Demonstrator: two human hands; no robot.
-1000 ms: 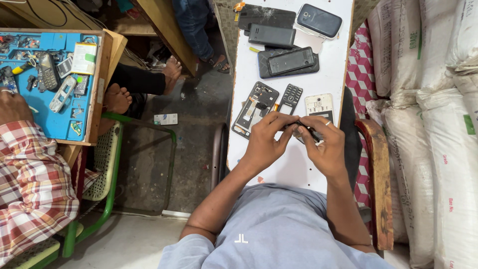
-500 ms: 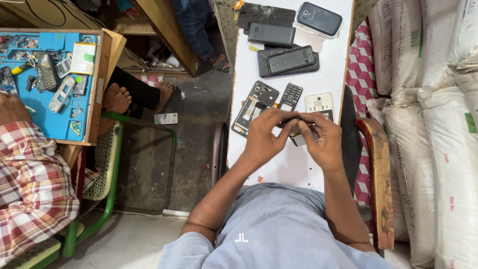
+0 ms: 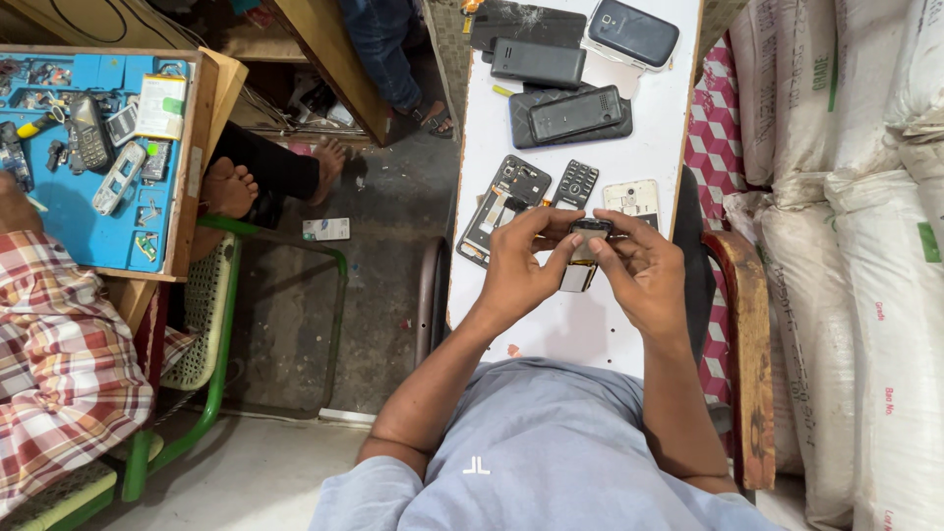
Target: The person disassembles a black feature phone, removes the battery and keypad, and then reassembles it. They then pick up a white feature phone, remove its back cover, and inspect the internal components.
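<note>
Small phone [image 3: 582, 258], half taken apart, held over the white surface [image 3: 570, 334] between both hands. Left hand [image 3: 519, 267] closed around its left edge, fingers curled on top; right hand [image 3: 641, 273] closed on its right side, fingertips pressing at the upper end. Already off and lying just beyond: an opened frame [image 3: 501, 205], a keypad [image 3: 575, 184], a pale back part [image 3: 632, 200]. Whole dark phones [image 3: 565, 116] farther up, apart, not opened. Judged as midway: outer parts removed, inner body in work. Cannot tell if coming apart or going together.
</note>
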